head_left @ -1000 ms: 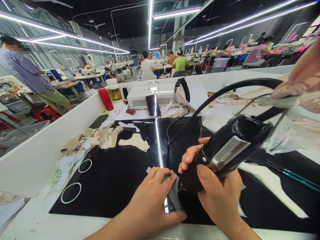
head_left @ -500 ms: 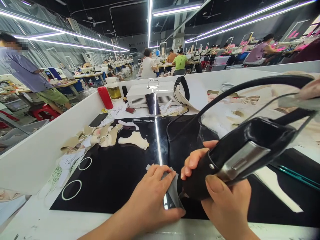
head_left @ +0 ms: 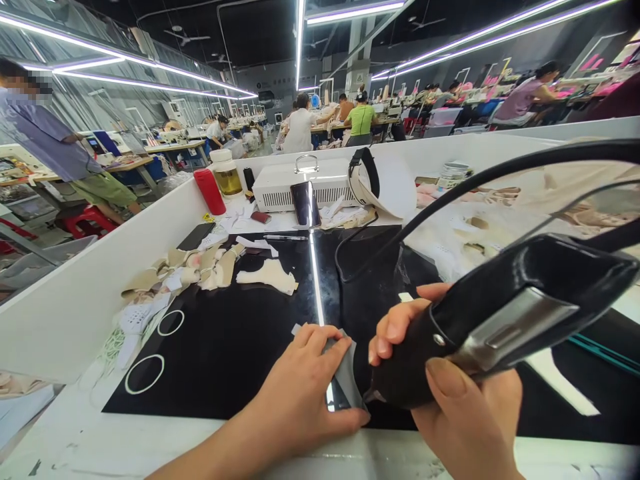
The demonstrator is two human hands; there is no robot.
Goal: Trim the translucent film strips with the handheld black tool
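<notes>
My left hand presses down on a grey sheet-like template with a curved edge, its fingers stretched out and the thumb apart near the lower corner. The template lies on a black mat. My right hand is wrapped around a black corded hand tool with a metal lever on its side. The tool is tilted, and its narrow tip points down beside the template's right edge. Whether the tip touches the mat I cannot tell.
A cream fabric piece and a pile of beige pieces lie left. Two white rings rest on the mat. Behind stand a white vented box, a phone and a red container. The black cable arches at right.
My right hand and the tool have shifted to the right, the rear of the tool most of all. My left hand and the template have hardly moved.
</notes>
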